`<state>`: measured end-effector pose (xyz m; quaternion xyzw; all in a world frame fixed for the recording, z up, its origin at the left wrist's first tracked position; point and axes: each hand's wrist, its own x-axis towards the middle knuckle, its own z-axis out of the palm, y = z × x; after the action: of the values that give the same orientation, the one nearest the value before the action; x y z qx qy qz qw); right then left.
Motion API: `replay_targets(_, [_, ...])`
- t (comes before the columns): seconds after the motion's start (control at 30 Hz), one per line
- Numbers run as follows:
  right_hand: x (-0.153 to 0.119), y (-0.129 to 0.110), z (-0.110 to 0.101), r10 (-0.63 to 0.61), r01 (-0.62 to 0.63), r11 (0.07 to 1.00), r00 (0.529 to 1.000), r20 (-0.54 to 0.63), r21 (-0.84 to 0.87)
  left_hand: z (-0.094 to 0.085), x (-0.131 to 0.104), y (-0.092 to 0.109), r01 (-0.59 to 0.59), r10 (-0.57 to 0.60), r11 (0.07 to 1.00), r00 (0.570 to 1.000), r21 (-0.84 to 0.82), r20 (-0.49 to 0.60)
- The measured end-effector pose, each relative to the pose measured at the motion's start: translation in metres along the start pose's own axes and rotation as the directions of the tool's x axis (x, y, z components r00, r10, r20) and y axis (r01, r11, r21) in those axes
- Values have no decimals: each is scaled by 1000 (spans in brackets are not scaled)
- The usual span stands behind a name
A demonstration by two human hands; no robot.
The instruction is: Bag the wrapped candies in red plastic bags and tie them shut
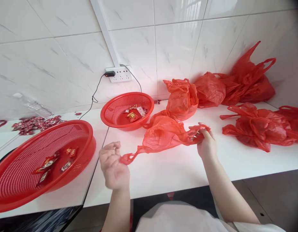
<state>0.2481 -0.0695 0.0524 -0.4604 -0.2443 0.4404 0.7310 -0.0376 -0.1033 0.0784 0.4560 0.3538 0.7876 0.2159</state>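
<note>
A thin red plastic bag [161,133] is stretched between my two hands above the white table. My right hand [207,143] grips the bunched right end of the bag, its fingers wrapped in the plastic. At the other end, my left hand [114,166] is turned palm up with curled fingers, and a looped handle of the bag lies against its fingertips. Behind the bag stands a small red basket [107,117] with a few wrapped packets [132,116] inside. The bag's contents, if any, cannot be made out.
On the left a large red basket [89,141] holds several wrapped sweets. Beyond it lie many small red packets [34,125] and a clear bottle [35,106]. Filled red bags [181,100] line the tiled wall; more [265,127] lie at right. A cable [93,96] hangs from a socket strip.
</note>
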Motion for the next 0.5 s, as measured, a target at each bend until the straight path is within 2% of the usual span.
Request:
replay_targets(0.03, [-2,-1,5,30,-30,1000,999,45,-7,7,2,14,-137,137,991,985,-7,110])
replay_targets(0.07, [-4,-2,9,61,-60,998,994,95,-17,15,3,25,-221,212,975,936,1,281])
replay_targets(0.1, [-6,-3,14,91,-88,996,985,145,-28,25,5,33,-229,163,972,824,57,543])
replay_targets(0.13, [-9,-4,18,124,-119,992,973,193,-38,36,7,35,-208,20,967,645,150,764])
replay_targets(0.17, [-11,-5,21,158,-152,987,958,238,-44,47,9,33,-207,-104,951,485,229,869])
replay_targets(0.2, [-13,-6,24,191,-186,982,942,276,-43,57,11,25,-211,-206,931,366,297,908])
replay_targets(0.23, [-14,-8,25,223,-222,974,924,310,-40,67,12,13,-210,-272,917,292,339,917])
replay_targets(0.3, [-14,-11,25,294,-300,953,883,366,-42,81,14,-17,-182,-387,882,244,434,889])
replay_targets(0.33, [-13,-13,23,339,-344,937,858,386,-59,85,15,-33,-170,-445,859,218,483,869])
replay_targets(0.37, [-9,-14,19,385,-384,919,834,395,-84,86,15,-47,-155,-506,833,174,531,845])
replay_targets(0.4, [-4,-16,15,420,-412,905,819,391,-109,85,14,-59,-152,-552,806,155,572,819])
replay_targets(0.43, [3,-17,9,428,-416,902,824,372,-116,82,13,-68,-158,-575,786,167,597,801])
replay_targets(0.47, [10,-19,3,402,-391,915,850,339,-103,78,12,-74,-168,-594,763,199,624,780])
replay_targets(0.5, [19,-21,-3,345,-338,938,889,300,-79,74,11,-78,-179,-602,740,251,648,758])
